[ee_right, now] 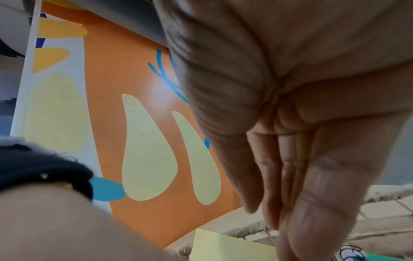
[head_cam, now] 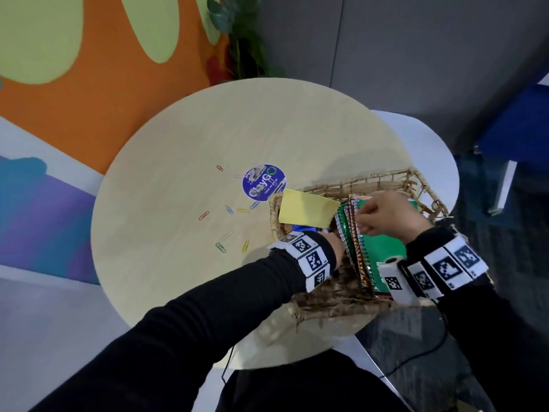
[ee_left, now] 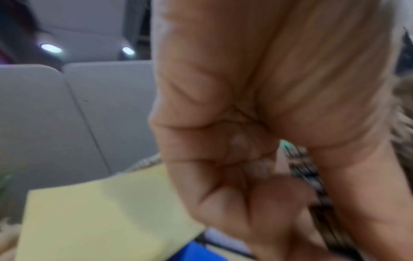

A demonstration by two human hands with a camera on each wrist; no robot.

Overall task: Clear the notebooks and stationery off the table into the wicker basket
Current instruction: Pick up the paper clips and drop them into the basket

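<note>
The wicker basket (head_cam: 383, 176) stands on the right side of the round table (head_cam: 208, 129). Green spiral notebooks (head_cam: 383, 248) stand tilted inside it. My left hand (head_cam: 337, 243) reaches into the basket beside their wire spines; in the left wrist view its fingers (ee_left: 234, 150) curl round the spiral binding (ee_left: 308, 176), though that view is blurred. My right hand (head_cam: 386, 215) rests on the notebooks' top edge, its fingers (ee_right: 279, 159) straight and held together. A yellow pad (head_cam: 306, 208) leans on the basket's left rim. Several coloured paper clips (head_cam: 203, 215) lie loose on the table.
A round blue sticker (head_cam: 263, 182) sits mid-table near the basket. Something blue (head_cam: 300, 228) shows under the yellow pad. A leafy plant (head_cam: 237, 40) stands behind the table by the orange wall. A white surface (head_cam: 430, 144) adjoins the table's right side.
</note>
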